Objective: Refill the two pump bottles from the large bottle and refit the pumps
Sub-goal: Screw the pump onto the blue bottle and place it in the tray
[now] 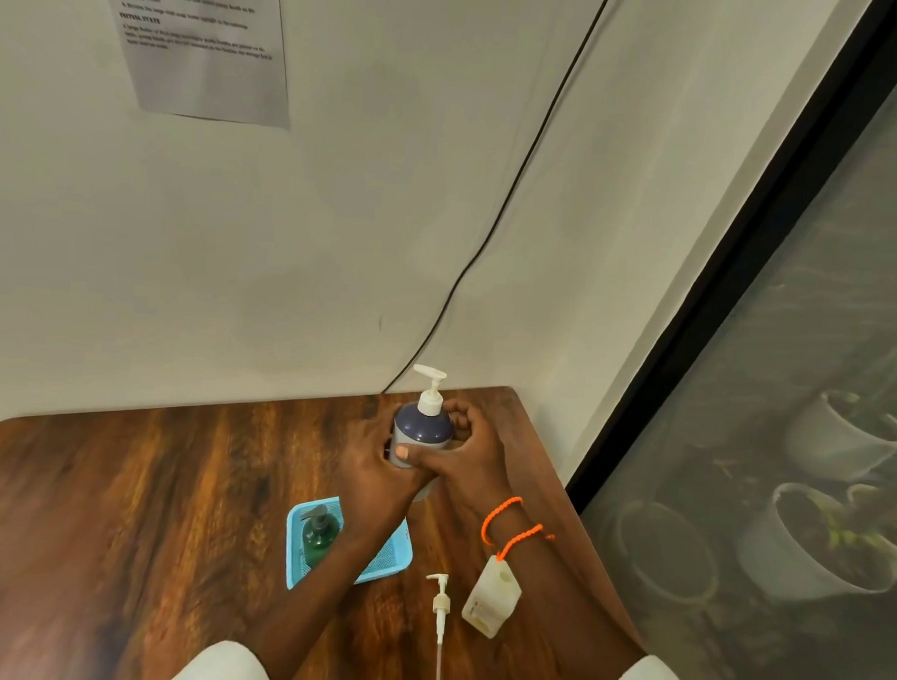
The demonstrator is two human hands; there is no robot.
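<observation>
A dark blue pump bottle with a white pump fitted on top stands upright near the table's back right corner. My left hand and my right hand both grip its body, one from each side. A green pump bottle with a dark pump stands in a light blue basket in front of it. A loose white pump with a long tube lies on the table near the front. The large pale bottle lies beside it, partly under my right forearm.
The wooden table meets a white wall at the back and ends at a dark-framed window on the right. A black cable runs down the wall to the table's back edge. A printed sheet hangs on the wall.
</observation>
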